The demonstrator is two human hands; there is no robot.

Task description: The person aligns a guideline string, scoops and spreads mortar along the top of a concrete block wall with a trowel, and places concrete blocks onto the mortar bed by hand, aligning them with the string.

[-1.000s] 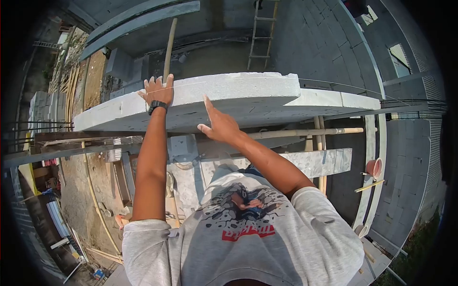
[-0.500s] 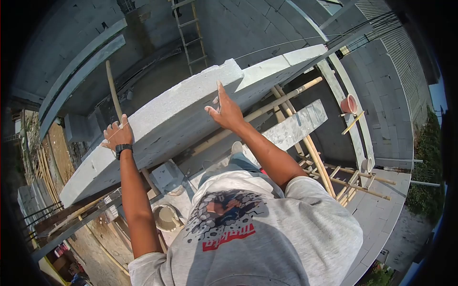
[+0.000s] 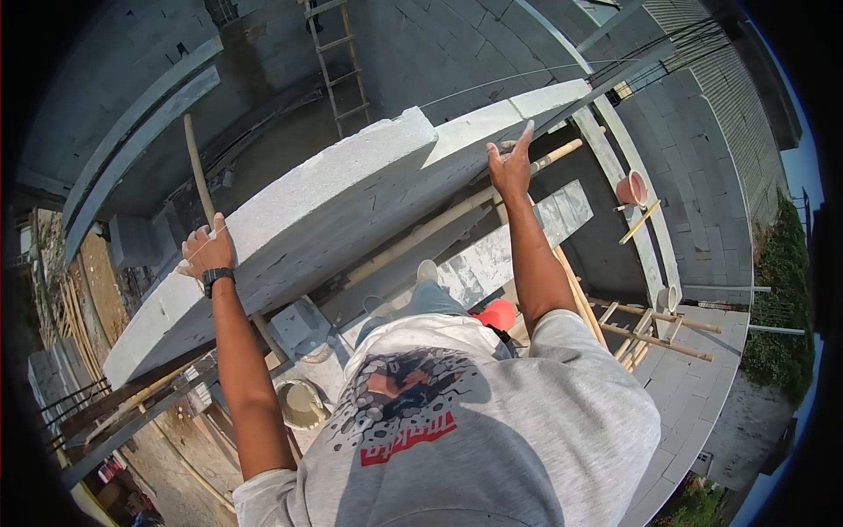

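A pale block wall (image 3: 334, 180) curves across the view, its upper course ending in a step near the middle. My left hand (image 3: 207, 251), with a black watch at the wrist, rests on the top edge of the wall at the left, fingers spread. A thin string runs along the top beside it. Over to the right, my right hand (image 3: 512, 165) is beside the wall's near face, close to the lower course, with thumb and fingers apart and nothing in it.
Below are a plank (image 3: 474, 272), bamboo poles (image 3: 421, 233), a bucket of grey mix (image 3: 300, 404) and a light block (image 3: 299, 327). A red bucket (image 3: 631, 188) sits on beams at the right. A ladder (image 3: 338, 66) leans beyond the wall.
The view has rotated and shifted. My right hand has moved right along the wall, away from the upper course. My left hand stays on the top edge.
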